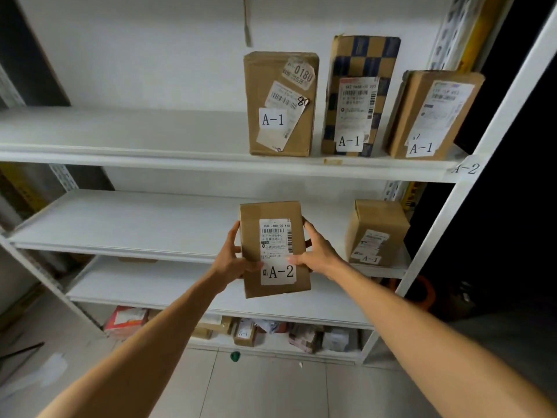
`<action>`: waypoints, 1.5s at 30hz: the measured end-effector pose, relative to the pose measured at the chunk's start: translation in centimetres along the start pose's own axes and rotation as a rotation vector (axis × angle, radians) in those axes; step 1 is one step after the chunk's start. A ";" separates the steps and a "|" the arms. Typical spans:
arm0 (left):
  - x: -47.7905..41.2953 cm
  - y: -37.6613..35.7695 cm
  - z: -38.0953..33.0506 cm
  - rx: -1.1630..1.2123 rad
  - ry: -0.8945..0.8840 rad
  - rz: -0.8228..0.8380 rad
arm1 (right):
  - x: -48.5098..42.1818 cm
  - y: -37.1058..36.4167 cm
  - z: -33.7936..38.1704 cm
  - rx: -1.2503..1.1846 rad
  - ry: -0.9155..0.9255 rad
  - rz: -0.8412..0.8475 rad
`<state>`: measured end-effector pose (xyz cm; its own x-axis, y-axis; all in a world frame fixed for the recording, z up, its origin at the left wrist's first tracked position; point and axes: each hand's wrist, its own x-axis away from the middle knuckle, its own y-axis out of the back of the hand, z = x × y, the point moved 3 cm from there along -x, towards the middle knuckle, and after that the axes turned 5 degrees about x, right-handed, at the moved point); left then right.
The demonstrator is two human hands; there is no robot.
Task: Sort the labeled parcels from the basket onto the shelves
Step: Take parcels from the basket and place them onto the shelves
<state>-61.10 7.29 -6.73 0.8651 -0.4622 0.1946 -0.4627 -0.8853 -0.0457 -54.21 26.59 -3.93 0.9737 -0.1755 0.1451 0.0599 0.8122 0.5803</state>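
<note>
Both hands: left hand [233, 259] and right hand [319, 251] wrapped round brown cardboard A-2 parcel [275, 245]
White A-2 tag [465, 168]: match it, imo slide parcel upright onto white middle shelf [135, 220]

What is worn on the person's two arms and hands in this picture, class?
Nothing that shows. The left hand and right hand are bare: no gloves, rings or wristbands. The left forearm and right forearm are bare too, with no sleeve, watch or marking up to the frame's edge.
</note>
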 end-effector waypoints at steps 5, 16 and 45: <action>0.1 -1.9 0.1 -0.055 0.010 0.074 | 2.2 1.1 -0.8 -0.019 -0.036 -0.059; -1.8 -5.7 1.9 -0.138 0.060 0.152 | 4.1 2.7 -4.7 -0.070 -0.145 -0.119; -15.0 -9.2 1.7 -0.164 0.070 -0.084 | -9.3 6.4 -11.0 -0.101 -0.176 -0.145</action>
<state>-69.48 22.28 -10.92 0.8891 -0.3773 0.2593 -0.4197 -0.8979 0.1326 -60.49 39.51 -10.38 0.9005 -0.3815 0.2085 0.2266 0.8211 0.5239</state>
